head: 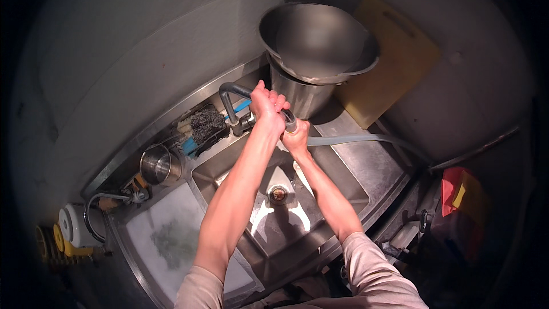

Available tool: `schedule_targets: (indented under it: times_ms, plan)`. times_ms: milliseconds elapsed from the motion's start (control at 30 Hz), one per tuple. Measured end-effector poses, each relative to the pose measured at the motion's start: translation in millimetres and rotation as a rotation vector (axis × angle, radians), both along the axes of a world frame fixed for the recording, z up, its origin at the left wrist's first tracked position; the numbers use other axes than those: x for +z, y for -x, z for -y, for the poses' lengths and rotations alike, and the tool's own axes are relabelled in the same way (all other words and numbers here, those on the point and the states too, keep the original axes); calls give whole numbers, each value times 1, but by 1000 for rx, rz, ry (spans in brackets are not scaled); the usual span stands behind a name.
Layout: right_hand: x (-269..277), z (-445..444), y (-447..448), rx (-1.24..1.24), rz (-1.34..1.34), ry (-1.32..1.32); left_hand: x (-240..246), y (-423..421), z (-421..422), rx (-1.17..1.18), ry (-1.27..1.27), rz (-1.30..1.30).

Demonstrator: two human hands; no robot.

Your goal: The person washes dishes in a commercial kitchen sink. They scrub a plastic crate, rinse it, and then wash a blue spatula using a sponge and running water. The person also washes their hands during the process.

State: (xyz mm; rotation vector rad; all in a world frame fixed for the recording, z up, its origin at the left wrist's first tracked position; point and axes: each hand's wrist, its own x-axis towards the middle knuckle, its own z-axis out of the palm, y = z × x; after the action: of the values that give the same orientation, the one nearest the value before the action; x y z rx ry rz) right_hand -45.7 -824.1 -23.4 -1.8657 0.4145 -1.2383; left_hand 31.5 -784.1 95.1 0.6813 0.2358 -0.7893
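A grey faucet spout [235, 88] arches over the right sink basin [343, 180]. My left hand [266, 105] is closed around the spout, hiding its middle part. Just below and to the right, my right hand [297, 135] grips the pale flexible hose [356, 138] close to the spout's downturned end. My fingers cover the place where hose and spout meet, so I cannot tell how they join. Beneath my arms, the basin's drain [278, 194] holds reddish-brown scraps. The hose runs off to the right, past the counter.
Cloudy water with something green fills the left basin [193, 193]. Behind the sink are a steel pot [159, 165] and a dark scouring pad [207, 124]. A wide metal bowl [321, 43] rests on a tall steel pot [296, 94], beside a yellow cutting board [390, 56].
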Motion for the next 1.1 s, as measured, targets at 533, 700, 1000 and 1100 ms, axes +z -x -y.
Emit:
schedule_targets:
  times_ms: [533,700,1000,1100]
  plan:
    - [-24,-6,4,46,-60,-15,1,-4,-9,-46,-8,21]
    - [-38,7,11,215,-342,-232,-3,-6,-8,-77,-49,91]
    - [-74,-46,18,222,-832,313,5,-27,-40,-192,26,-35]
    - [-84,-48,44,509,-930,369,-4,-28,-41,-237,55,-22]
